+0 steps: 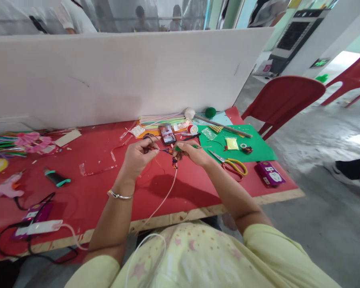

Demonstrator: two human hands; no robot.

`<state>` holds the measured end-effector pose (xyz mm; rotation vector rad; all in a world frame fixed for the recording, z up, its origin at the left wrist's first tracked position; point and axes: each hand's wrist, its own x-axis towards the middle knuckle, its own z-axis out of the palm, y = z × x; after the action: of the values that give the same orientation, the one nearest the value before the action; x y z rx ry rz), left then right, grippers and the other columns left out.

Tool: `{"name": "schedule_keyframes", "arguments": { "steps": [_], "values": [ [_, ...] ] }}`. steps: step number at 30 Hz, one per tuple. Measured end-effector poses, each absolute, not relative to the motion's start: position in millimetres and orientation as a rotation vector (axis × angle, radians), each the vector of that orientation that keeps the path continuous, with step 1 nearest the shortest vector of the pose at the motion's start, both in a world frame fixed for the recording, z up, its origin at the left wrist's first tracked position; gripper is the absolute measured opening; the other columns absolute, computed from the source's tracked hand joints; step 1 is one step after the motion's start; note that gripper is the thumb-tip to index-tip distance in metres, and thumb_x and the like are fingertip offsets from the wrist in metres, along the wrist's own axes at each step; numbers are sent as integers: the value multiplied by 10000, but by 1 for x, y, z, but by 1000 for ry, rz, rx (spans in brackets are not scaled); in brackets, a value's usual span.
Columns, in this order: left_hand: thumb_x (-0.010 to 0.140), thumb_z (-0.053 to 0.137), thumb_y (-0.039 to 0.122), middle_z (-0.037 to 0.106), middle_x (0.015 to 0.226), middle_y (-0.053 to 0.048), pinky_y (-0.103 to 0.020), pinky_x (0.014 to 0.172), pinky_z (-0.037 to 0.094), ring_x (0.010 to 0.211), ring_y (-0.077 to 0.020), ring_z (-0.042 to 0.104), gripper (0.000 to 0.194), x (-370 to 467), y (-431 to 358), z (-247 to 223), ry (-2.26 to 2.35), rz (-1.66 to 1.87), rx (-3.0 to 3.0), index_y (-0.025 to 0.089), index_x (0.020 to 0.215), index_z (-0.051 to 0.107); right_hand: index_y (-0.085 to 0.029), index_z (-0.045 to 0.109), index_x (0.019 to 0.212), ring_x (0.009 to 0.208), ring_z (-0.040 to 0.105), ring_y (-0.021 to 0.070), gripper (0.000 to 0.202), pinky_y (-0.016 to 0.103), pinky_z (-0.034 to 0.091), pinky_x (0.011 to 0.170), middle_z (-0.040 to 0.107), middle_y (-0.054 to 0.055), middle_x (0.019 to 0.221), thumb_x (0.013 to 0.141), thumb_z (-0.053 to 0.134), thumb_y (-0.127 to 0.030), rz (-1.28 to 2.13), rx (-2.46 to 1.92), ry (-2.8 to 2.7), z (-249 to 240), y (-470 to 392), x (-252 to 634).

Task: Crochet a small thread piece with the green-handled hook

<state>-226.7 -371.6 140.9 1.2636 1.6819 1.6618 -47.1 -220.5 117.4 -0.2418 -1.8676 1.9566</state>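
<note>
My left hand (pixel 141 156) is pinched on a dark cord over the red table. Close to its right, my right hand (pixel 190 152) is closed around a green-handled tool (pixel 180 149) whose thin metal tip points right. Between the hands runs a small dark braided piece (pixel 168 151) with orange and blue bits. Below it hangs a dark knotted bundle (pixel 175 162), from which a white cord (pixel 165 198) trails down to the table's front edge. A phone (pixel 167 134) with a lit screen lies just behind the hands.
Scissors (pixel 234 166) lie on a green sheet (pixel 262 150) at right, near a yellow packet (pixel 232 143) and purple box (pixel 269 174). A glue gun (pixel 7 186), power strip (pixel 39 227) and black cables are at left. A white panel (pixel 108 76) stands behind.
</note>
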Motion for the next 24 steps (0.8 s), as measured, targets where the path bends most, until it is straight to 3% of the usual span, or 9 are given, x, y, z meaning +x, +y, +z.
{"name": "schedule_keyframes", "arguments": {
  "steps": [5,12,24],
  "values": [
    [734,795,258,736,956,-77,-301,756,533,915,-215,677,264,-228,-370,139,1689,1657,1242,168,982,805,-144,751,807,657,657,137,441,255,530,624,762,74,812,924,630,-551,1918,-263,-1914,119,-221,-48],
    [750,790,258,739,965,-75,-293,758,532,908,-205,674,277,-230,-370,132,1702,1652,1249,170,1012,809,-146,741,784,648,652,135,480,258,541,635,749,70,783,920,628,-593,1832,-297,-1970,127,-225,-46],
    [748,779,274,730,883,-54,-259,658,506,784,-175,660,319,-234,-367,124,1812,1630,1256,171,1049,806,-170,726,829,734,609,137,490,261,487,698,676,49,835,1042,476,-534,1411,-224,-2149,126,-233,-42]
  ]
}}
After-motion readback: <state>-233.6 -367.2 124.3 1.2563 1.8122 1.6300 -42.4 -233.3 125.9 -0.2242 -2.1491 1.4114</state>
